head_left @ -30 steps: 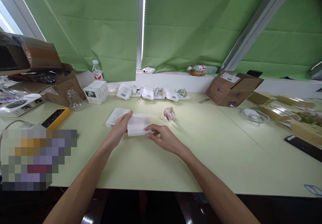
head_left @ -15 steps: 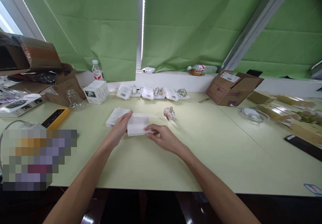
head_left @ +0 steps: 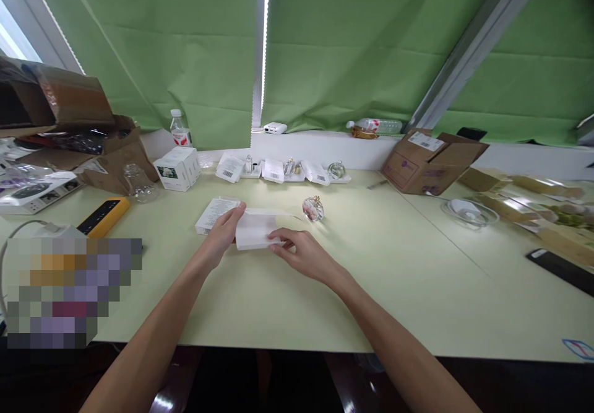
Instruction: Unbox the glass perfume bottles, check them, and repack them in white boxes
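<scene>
Between my hands a white folded sheet of paper or thin card [head_left: 254, 230] is held above the table. My left hand [head_left: 224, 230] is closed on its left end, with the thumb along the edge. My right hand [head_left: 299, 249] pinches its lower right edge between thumb and fingers. A flat white box with printed text [head_left: 211, 216] lies just behind my left hand and is partly hidden by it. Beyond my right hand a faceted clear glass bottle with a gold top [head_left: 313, 209] rests on the table, apart from both hands.
Opened white packs with small bottles [head_left: 273, 171] line the back of the table [head_left: 417, 289]. White boxes [head_left: 177, 169], a clear glass vessel [head_left: 139, 184] and a yellow-black power strip [head_left: 104, 217] are left. A cardboard box [head_left: 413, 166] and a coiled cable [head_left: 468, 213] are right.
</scene>
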Demonstrator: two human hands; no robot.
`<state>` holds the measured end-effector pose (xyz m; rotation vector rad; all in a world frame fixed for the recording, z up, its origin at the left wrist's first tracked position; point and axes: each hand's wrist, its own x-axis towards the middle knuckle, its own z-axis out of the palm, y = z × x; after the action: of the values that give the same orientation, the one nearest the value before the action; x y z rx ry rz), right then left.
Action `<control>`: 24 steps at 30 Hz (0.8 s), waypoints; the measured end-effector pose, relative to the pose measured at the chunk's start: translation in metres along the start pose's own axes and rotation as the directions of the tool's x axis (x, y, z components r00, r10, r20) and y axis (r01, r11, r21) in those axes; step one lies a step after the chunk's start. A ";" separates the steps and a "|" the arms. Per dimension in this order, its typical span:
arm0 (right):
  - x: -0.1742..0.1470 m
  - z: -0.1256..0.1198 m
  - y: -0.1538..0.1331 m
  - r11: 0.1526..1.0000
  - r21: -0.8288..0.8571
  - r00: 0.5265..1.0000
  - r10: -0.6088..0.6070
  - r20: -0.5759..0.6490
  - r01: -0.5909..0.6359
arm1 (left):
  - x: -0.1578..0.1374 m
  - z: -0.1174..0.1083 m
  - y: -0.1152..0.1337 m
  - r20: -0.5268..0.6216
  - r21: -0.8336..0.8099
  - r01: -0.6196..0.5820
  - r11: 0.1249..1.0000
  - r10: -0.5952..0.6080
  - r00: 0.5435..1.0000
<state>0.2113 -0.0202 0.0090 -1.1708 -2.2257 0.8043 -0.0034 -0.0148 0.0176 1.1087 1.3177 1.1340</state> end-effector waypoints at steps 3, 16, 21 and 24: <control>0.000 0.000 0.001 1.000 -0.008 1.000 0.002 -0.001 -0.002 | 0.000 0.000 0.000 0.010 -0.003 -0.008 1.000 0.008 1.000; 0.002 0.001 0.000 1.000 0.009 1.000 0.004 -0.030 -0.004 | 0.001 0.000 0.001 0.011 0.022 -0.025 0.999 0.025 1.000; 0.003 0.001 0.001 0.999 0.034 0.995 0.023 -0.093 -0.020 | -0.001 -0.001 0.003 0.050 0.025 -0.028 0.999 0.027 0.998; 0.004 0.000 0.002 0.997 0.058 0.987 0.058 -0.147 -0.050 | -0.001 -0.001 0.003 0.062 0.020 -0.035 0.999 0.033 0.997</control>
<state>0.2102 -0.0155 0.0079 -1.2286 -2.0469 0.7678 -0.0043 -0.0153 0.0204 1.1769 1.2696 1.1041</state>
